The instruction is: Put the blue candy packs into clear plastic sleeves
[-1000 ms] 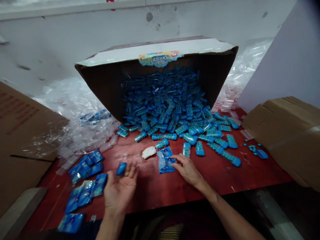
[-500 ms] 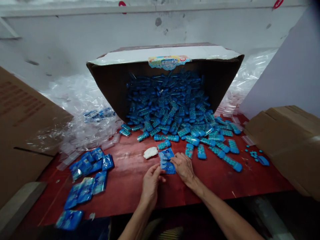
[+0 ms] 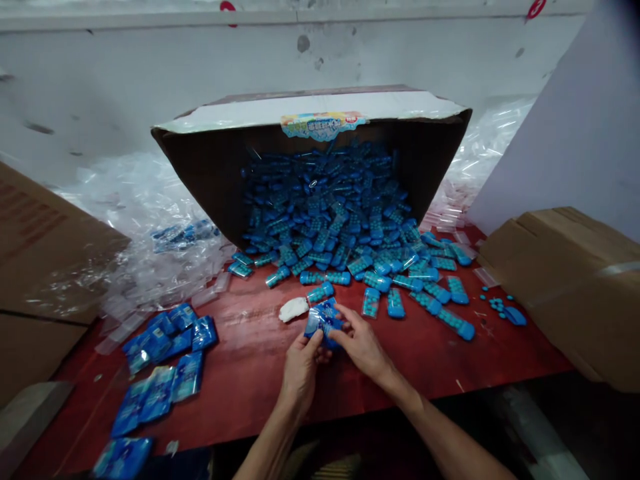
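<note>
Between my two hands is a flat blue printed packet (image 3: pixel 321 316), just above the red tabletop. My left hand (image 3: pixel 301 363) pinches its lower left edge between thumb and fingers. At its right side, my right hand (image 3: pixel 361 341) has thumb and fingers closed about the edge; the fingertips are partly behind the packet. A crumpled white wad (image 3: pixel 293 309) lies just left of the packet. Right behind it is a small clear tube of turquoise beads with a blue cap (image 3: pixel 320 292).
An open cardboard box (image 3: pixel 200 180) on its side spills many bead tubes (image 3: pixel 340 233) onto the red table (image 3: pixel 250 387). Blue packets (image 3: pixel 157 393) lie at left, near clear plastic wrappers (image 3: pixel 145 193). Loose beads (image 3: pixel 497 305) and a brown carton (image 3: pixel 565 287) are at right.
The packet has been lifted and tilted, showing a darker printed face. My right hand has shifted its grip along the right edge. The whole view has moved slightly.
</note>
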### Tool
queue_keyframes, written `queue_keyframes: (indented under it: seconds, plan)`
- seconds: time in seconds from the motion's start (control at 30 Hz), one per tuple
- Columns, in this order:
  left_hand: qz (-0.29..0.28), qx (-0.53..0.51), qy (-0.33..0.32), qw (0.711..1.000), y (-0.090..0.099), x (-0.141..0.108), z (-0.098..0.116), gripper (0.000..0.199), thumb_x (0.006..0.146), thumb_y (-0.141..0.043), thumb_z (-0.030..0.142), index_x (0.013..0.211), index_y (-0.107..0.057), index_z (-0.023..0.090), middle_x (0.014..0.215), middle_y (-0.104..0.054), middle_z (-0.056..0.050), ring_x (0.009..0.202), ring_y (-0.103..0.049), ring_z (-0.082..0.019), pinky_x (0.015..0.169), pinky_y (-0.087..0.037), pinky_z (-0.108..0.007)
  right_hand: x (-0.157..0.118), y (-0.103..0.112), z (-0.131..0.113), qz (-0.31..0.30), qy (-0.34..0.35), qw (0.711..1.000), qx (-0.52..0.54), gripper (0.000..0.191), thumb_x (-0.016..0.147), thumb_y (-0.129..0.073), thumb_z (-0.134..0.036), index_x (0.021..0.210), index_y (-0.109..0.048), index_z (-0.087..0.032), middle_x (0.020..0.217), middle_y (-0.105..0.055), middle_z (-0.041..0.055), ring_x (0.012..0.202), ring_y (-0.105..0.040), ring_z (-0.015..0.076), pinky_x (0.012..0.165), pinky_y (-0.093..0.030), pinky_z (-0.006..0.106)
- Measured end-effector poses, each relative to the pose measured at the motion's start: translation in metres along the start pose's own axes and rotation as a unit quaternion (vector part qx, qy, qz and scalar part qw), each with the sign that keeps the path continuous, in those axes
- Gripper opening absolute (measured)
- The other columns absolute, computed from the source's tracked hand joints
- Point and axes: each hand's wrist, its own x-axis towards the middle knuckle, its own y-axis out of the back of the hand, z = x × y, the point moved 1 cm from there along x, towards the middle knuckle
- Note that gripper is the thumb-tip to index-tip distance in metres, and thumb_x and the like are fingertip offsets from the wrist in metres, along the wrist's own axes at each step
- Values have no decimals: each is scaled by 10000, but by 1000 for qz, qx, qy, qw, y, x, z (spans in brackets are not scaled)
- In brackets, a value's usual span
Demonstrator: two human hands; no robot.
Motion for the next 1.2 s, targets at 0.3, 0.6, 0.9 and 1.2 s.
queue_keyframes:
  seconds: [0.3, 0.6, 0.9, 1.2]
  plan:
    - [16, 44, -7, 999, -6, 7, -12, 228, 584, -672, 301, 611, -574, 97, 440, -554, 13, 389, -484, -77, 416, -358, -191, 7, -4, 18, -16, -116, 984, 131, 198, 701, -514, -332, 664, -538, -139, 560, -522, -31, 495, -449, 89, 493, -378, 203]
    - [25, -29, -1, 999, -21, 4, -13, 211, 567, -684, 270, 643, -587, 98, 474, -548, 25, 409, -470, -66, 427, -370, -188, 1, -6, 18, 40, -82, 996, 6, 202, 749, -460, -305, 593, -421, -184, 539, -435, -55, 513, -387, 89, 487, -284, 200]
    - [-65, -23, 99, 993, -14, -1, -2, 205, 623, -663, 269, 700, -594, 91, 543, -614, -39, 482, -572, -120, 478, -446, -210, 4, 17, 7, -37, -33, 997, -65, 278, 840, -342, -345, 655, -467, -180, 578, -475, -38, 543, -440, 98, 495, -332, 190]
    - [22, -79, 192, 978, -4, -6, 1, 214, 721, -578, 277, 593, -514, 118, 438, -548, -5, 442, -575, -111, 398, -437, -165, 30, 80, 23, -70, -8, 881, -468, 372, 824, -362, -141, 1150, -454, -296, 1145, -461, 68, 948, -460, 195, 747, -335, 306]
